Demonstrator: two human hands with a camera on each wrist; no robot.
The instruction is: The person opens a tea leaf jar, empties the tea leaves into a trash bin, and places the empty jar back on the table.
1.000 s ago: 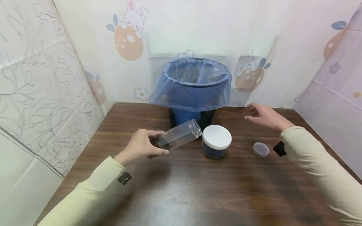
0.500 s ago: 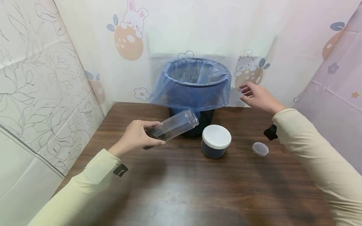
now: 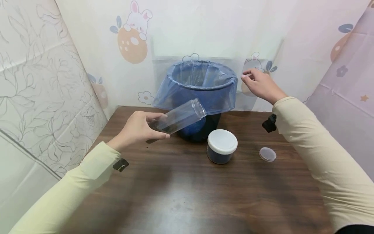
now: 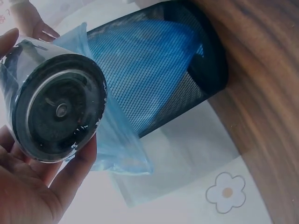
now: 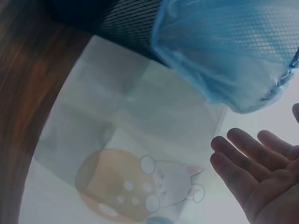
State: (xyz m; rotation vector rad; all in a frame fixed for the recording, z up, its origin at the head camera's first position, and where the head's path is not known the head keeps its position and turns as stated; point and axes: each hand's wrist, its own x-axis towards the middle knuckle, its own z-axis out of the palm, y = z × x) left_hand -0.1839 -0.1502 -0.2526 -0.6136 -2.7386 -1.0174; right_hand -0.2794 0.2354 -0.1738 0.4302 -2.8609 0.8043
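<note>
My left hand grips a clear cylindrical plastic jar around its lower end, thumb on the near side. The jar leans with its uncapped mouth up and to the right, in front of the bin's blue bag. Dark bits lie inside near its bottom. In the left wrist view the jar's round base looks dark, and fingers wrap its side. My right hand is raised beside the right rim of the bag-lined bin, holding nothing; the right wrist view shows its fingers loosely extended near the bag.
A squat jar with a white lid stands in front of the black mesh bin. To its right, a small translucent round lid lies on the brown wooden table. Patterned curtains hang behind.
The left hand has lifted the clear jar from low beside the white-lidded jar to in front of the blue bag. My right hand has risen and moved left to the bin's rim.
</note>
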